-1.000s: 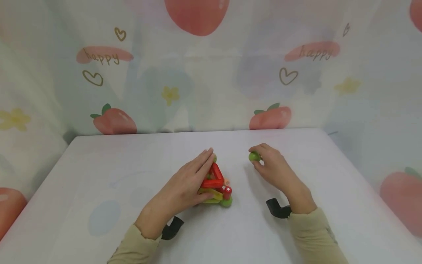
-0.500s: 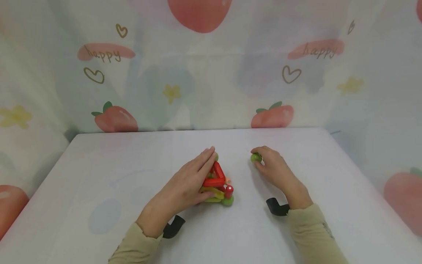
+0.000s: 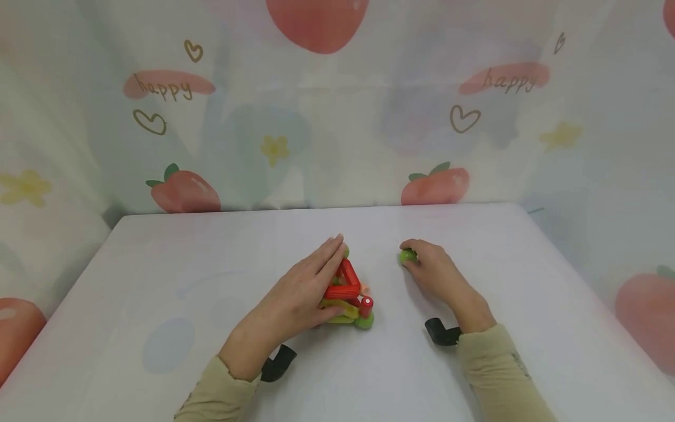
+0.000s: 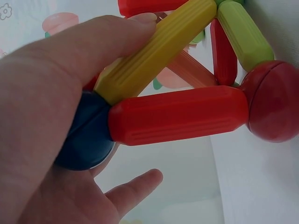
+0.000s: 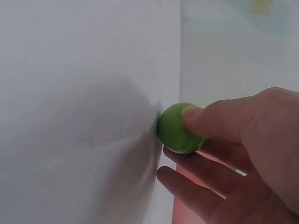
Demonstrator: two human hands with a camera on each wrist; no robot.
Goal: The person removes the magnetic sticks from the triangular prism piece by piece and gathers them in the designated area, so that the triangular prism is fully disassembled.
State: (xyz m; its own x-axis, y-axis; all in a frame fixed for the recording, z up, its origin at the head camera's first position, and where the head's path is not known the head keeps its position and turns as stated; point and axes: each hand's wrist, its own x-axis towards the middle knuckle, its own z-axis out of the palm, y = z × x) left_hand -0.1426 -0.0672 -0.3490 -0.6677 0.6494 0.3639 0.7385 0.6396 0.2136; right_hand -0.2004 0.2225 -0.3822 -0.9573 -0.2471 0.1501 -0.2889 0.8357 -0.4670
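Observation:
My left hand [image 3: 290, 293] holds a structure of magnetic building rods and balls [image 3: 343, 291] on the table. The left wrist view shows the thumb on a yellow rod [image 4: 156, 51]. A blue ball [image 4: 88, 133] sits against the palm. From it a red rod [image 4: 180, 114] runs to a red ball [image 4: 273, 100]. Part of the structure is hidden behind the hand in the head view. To the right, my right hand [image 3: 437, 269] pinches a loose green ball [image 5: 176, 128] between thumb and fingers. That ball is right at the white tabletop, apart from the structure.
White cloth covers the table [image 3: 184, 258]. A patterned curtain [image 3: 337, 129] hangs behind its far edge and along the sides. Black curved pieces [image 3: 442, 332] stick out by both wrists.
The right hand has come down slightly with the green ball, closer to the tabletop. My left hand and the structure have stayed in place.

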